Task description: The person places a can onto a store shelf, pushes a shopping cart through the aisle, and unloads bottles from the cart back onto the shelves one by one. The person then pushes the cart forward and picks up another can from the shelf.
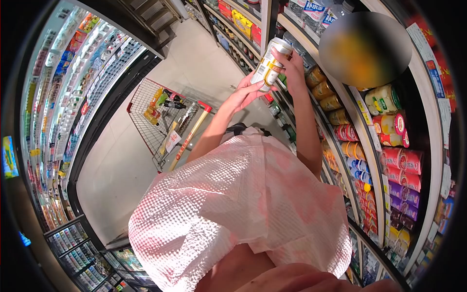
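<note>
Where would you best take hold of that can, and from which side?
Likely around the can, on its round side wall, which suits a curled palm. The right hand can come from the right, near the upper end; as the can is tilted, the left hand best supports the lower end from the left.

A hand could pass over the open floor [209, 58] ahead of the left hand [247, 93]. On the left, the shopping cart [146, 119] is in the way, its handle [189, 137] near the left arm. On the right, the store shelf [364, 117] stands like a wall beside the right hand [292, 67]. The drink can [266, 65] fills the gap between both hands.
</note>
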Action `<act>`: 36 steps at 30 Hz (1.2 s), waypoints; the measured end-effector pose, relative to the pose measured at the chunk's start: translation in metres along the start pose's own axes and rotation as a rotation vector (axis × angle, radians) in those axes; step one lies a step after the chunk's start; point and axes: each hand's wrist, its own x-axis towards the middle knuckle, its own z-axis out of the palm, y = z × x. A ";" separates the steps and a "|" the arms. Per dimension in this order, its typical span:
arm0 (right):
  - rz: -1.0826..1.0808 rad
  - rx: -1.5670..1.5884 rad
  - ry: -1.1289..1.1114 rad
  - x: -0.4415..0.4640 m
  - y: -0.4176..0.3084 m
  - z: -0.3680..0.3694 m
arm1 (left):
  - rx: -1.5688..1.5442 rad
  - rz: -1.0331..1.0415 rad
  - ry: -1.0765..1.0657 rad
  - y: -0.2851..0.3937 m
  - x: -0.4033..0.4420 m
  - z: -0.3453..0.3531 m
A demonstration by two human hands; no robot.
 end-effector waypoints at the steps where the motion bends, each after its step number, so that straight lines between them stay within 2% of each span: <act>1: -0.009 -0.027 0.004 0.005 0.004 0.003 | 0.060 0.025 0.042 -0.004 0.002 -0.003; 2: -0.022 -0.056 0.005 0.011 0.006 0.005 | 0.120 0.055 0.083 -0.005 0.005 -0.007; 5: -0.026 0.161 0.007 0.004 0.001 0.011 | 0.029 -0.029 0.057 0.002 0.000 -0.019; 9: -0.049 -0.009 -0.042 0.000 -0.013 0.002 | -0.127 -0.079 0.003 0.001 0.005 -0.036; 11: -0.052 -0.048 -0.100 0.008 -0.007 -0.010 | -0.125 -0.094 -0.023 0.005 0.011 -0.041; 16: -0.078 -0.013 -0.085 0.023 0.001 -0.015 | -0.107 -0.156 -0.118 0.015 0.034 -0.063; 21: -0.167 -0.107 -0.069 0.041 -0.017 -0.006 | -0.146 -0.174 -0.166 0.019 0.063 -0.085; 29: -0.280 -0.063 -0.151 0.089 -0.058 0.042 | -0.308 -0.119 -0.391 0.071 0.136 -0.151; 31: -0.307 -0.053 -0.189 0.104 -0.066 0.056 | -0.322 -0.085 -0.519 0.091 0.156 -0.155; 36: -0.397 0.013 -0.213 0.155 -0.062 0.093 | -0.356 0.045 -0.501 0.107 0.181 -0.162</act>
